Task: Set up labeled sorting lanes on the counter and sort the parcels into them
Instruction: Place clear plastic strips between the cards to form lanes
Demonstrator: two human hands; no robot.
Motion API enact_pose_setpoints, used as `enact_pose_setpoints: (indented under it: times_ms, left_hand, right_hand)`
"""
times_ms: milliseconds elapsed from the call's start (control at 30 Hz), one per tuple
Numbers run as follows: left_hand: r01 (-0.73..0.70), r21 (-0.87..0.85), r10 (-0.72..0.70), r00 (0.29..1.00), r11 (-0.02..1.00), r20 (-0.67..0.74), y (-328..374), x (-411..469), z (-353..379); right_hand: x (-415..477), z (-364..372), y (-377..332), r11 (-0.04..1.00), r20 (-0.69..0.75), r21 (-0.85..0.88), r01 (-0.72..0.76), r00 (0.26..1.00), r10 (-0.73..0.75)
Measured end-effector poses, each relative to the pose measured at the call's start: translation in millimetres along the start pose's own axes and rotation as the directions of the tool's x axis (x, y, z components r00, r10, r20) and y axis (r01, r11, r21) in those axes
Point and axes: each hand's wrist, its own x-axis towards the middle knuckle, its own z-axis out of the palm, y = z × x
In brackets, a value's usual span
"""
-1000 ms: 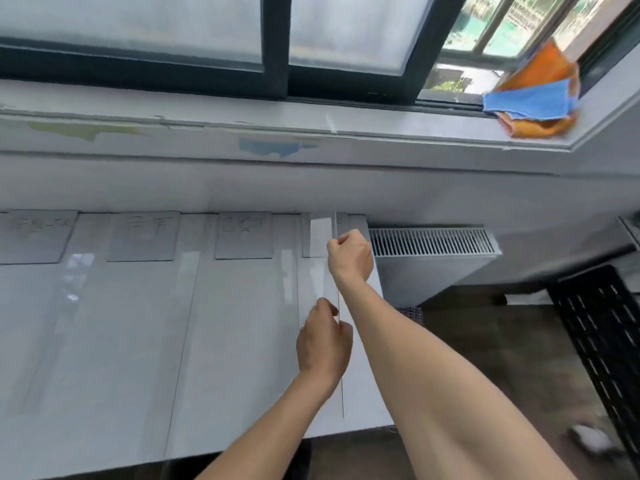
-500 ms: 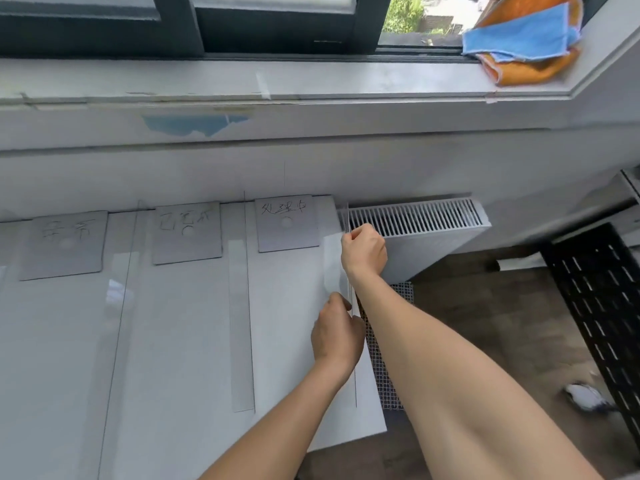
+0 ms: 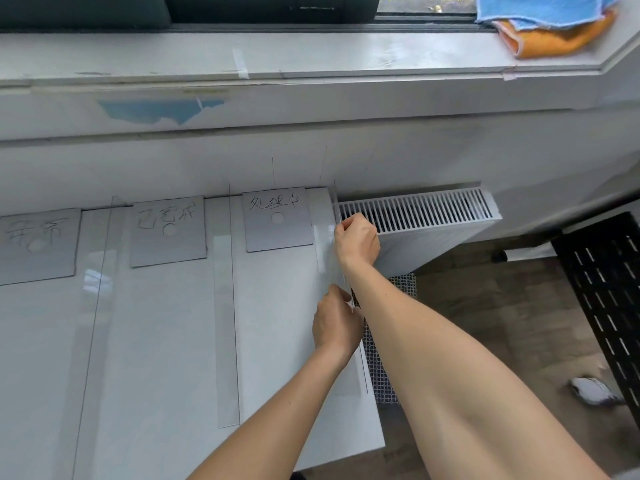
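White counter (image 3: pixel 166 358), right edge, beside the far label card (image 3: pixel 277 220). Your right hand (image 3: pixel 358 242) pinches the tape strip (image 3: pixel 325 251) at its far end and your left hand (image 3: pixel 337 323) pinches the near end. Hold it taut, parallel to the laid strip (image 3: pixel 227 323), and press it down from far to near.

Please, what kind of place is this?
Likely a room in a home or small office: a white counter under a window sill, a radiator beside it, and folded cloths on the sill.

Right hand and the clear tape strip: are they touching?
Touching. The head view shows the right hand pinching the tape strip at its far end.
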Motion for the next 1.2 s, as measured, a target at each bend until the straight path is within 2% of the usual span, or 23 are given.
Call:
enact_pose_setpoints:
  times_ms: [733, 967, 1200]
  left_hand:
    - [0.011, -0.059, -0.011, 1.0, 0.998, -0.006, 0.9, 4.1, 4.9]
    - [0.022, -0.067, -0.023, 1.0, 0.997, -0.007, -1.5, 4.6, 6.0]
    - [0.032, -0.091, -0.033, 0.999, 0.995, -0.004, -2.4, 4.7, 7.7]
  right_hand:
    - [4.6, 3.8, 8.7, 0.995, -0.009, 0.085, 0.048, 0.999, -0.047]
    - [2.8, 0.7, 8.3, 0.988, 0.105, 0.152, 0.026, 0.994, -0.042]
    - [-0.6, 1.0, 11.4, 0.997, 0.147, 0.081, 0.016, 0.989, -0.027]
